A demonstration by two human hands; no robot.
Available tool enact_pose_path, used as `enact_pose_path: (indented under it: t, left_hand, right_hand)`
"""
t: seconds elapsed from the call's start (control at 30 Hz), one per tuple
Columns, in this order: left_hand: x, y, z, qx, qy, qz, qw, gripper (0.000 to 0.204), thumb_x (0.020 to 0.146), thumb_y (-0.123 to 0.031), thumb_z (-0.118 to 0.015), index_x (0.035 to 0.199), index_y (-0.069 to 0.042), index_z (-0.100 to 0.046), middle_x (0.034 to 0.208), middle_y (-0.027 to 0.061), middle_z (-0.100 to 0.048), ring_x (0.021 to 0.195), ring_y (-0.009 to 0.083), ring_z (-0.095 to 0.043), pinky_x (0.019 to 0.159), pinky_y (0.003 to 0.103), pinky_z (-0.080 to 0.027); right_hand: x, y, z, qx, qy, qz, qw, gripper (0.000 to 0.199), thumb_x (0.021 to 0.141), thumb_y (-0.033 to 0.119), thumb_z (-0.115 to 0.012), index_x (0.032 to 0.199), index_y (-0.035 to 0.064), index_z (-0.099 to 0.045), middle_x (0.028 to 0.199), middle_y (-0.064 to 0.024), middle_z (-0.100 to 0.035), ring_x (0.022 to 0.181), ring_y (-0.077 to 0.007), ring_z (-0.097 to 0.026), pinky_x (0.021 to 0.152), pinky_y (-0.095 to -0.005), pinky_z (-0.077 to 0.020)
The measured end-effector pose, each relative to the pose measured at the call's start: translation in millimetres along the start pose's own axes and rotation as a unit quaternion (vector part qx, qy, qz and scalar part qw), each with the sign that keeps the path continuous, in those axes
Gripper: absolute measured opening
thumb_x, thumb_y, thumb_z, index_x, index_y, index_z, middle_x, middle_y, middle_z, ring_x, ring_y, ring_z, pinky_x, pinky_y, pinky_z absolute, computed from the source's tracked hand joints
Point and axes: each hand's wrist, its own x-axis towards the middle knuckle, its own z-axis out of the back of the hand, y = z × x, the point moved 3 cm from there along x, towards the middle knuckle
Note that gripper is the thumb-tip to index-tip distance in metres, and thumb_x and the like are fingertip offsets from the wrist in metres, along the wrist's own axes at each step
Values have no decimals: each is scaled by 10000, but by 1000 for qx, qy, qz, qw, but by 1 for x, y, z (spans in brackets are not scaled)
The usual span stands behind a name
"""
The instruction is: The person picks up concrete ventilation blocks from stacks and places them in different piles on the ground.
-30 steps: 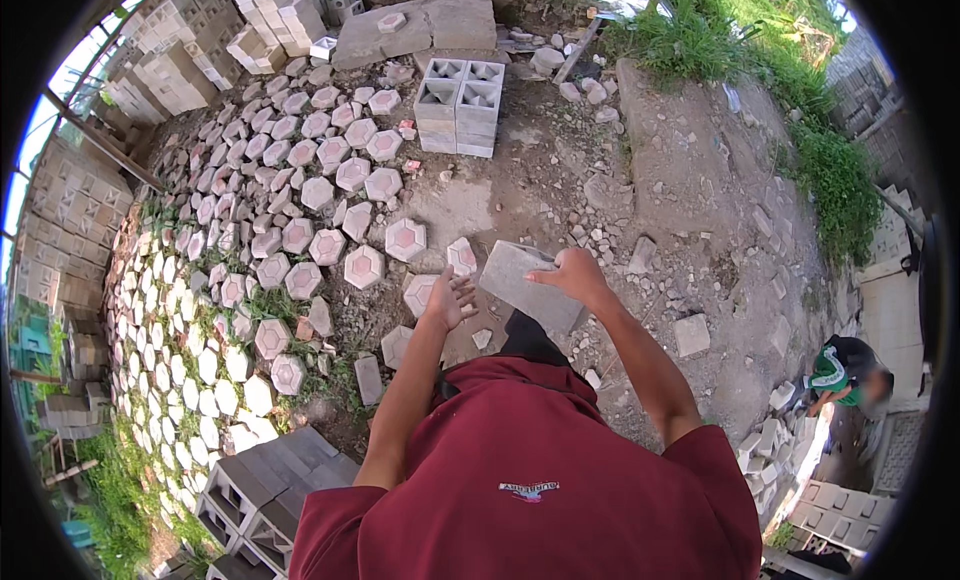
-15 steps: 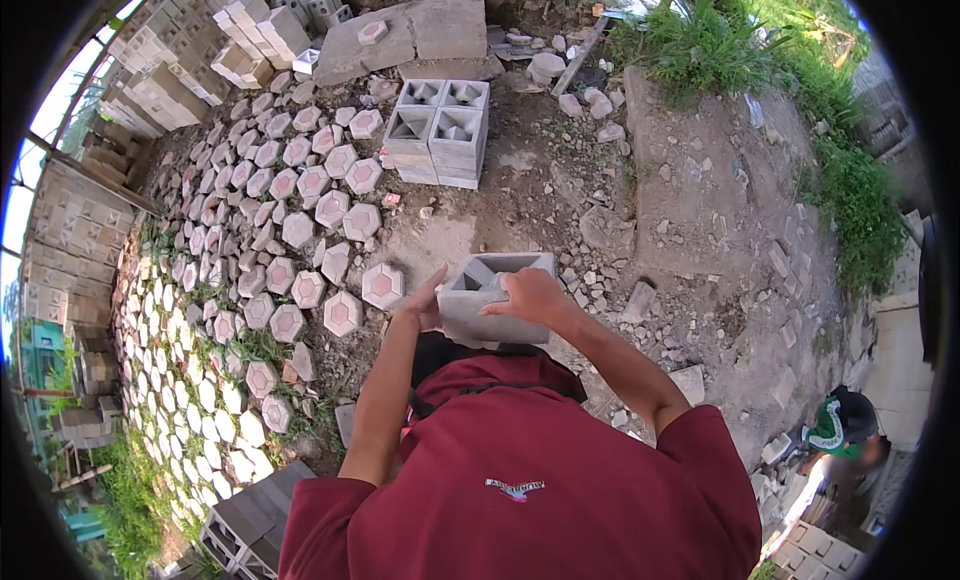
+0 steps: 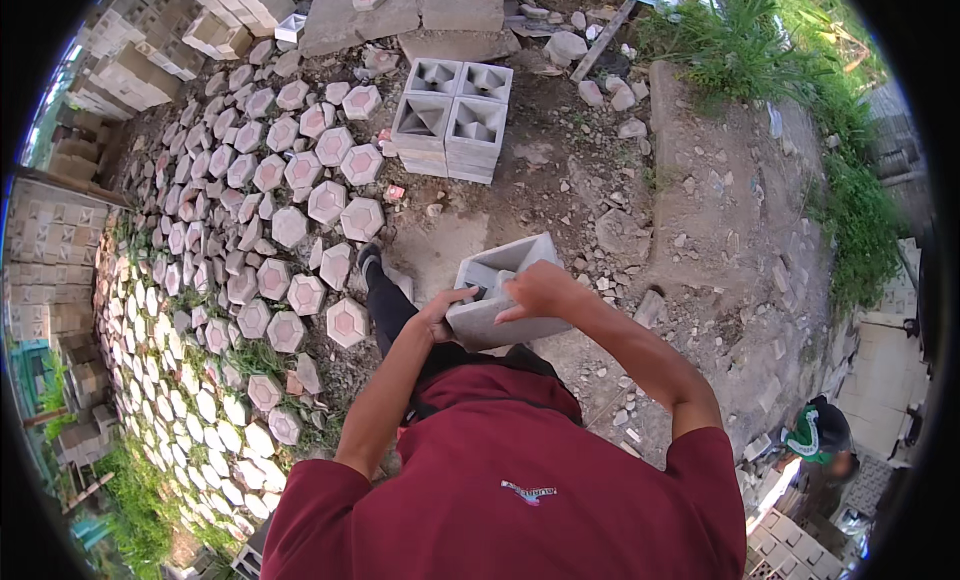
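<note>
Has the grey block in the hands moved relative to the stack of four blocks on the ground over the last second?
Yes. The grey hollow block, gripped by the left hand and right hand, is now nearer the stack of four blocks ahead than before.

I see an outdoor block-making yard: hexagonal pavers (image 3: 300, 230) spread over bare dirt (image 3: 700, 200), stacked vent blocks (image 3: 452, 115), rubble, weeds (image 3: 740, 40).

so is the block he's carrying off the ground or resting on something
Off the ground. Both hands, left hand and right hand, grip the grey concrete block at waist level, clear of the dirt and the block stack.
</note>
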Motion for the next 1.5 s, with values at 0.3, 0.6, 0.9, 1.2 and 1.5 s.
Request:
enact_pose_path:
  t: [0.3,0.6,0.9,1.2,1.5]
  left_hand:
    - [-43,-163,172,-4,-83,71,994,281,720,-171,-577,950,-9,-566,879,131,-610,765,274,-617,688,496,-519]
    - [-13,-302,344,325,-246,88,909,363,721,-134,-617,1008,82,-568,920,220,-597,730,374,-640,536,552,-542]
    - [177,-301,439,385,-293,52,873,455,667,-128,-594,1095,7,-517,858,163,-599,727,311,-625,512,475,-542]
    - [379,-266,453,592,-203,27,780,562,662,-149,-530,1202,8,-497,1085,286,-593,1037,409,-570,898,409,-440]
    - [536,-228,454,660,-157,-62,732,746,698,-139,-558,1336,85,-243,1152,347,-525,1060,443,-543,938,442,-437]
  right_hand:
    - [233,2,12,81,89,-42,992,639,739,611,-594,907,-6,-564,819,-165,-632,799,-339,-631,680,-425,-496]
    - [390,-17,-77,131,-19,-84,988,321,765,183,-602,1017,0,-525,844,-116,-605,809,-284,-627,695,-381,-513]
    - [444,-127,-264,171,45,-250,952,302,750,66,-558,1036,-7,-497,923,-142,-591,905,-300,-599,762,-397,-495]
    - [391,-208,-436,123,-31,-393,911,87,810,97,-500,886,56,-508,840,-100,-599,828,-260,-619,711,-377,-502]
    - [354,-283,-579,50,-65,-467,880,144,811,107,-484,936,37,-503,883,-112,-590,865,-259,-598,761,-371,-480]
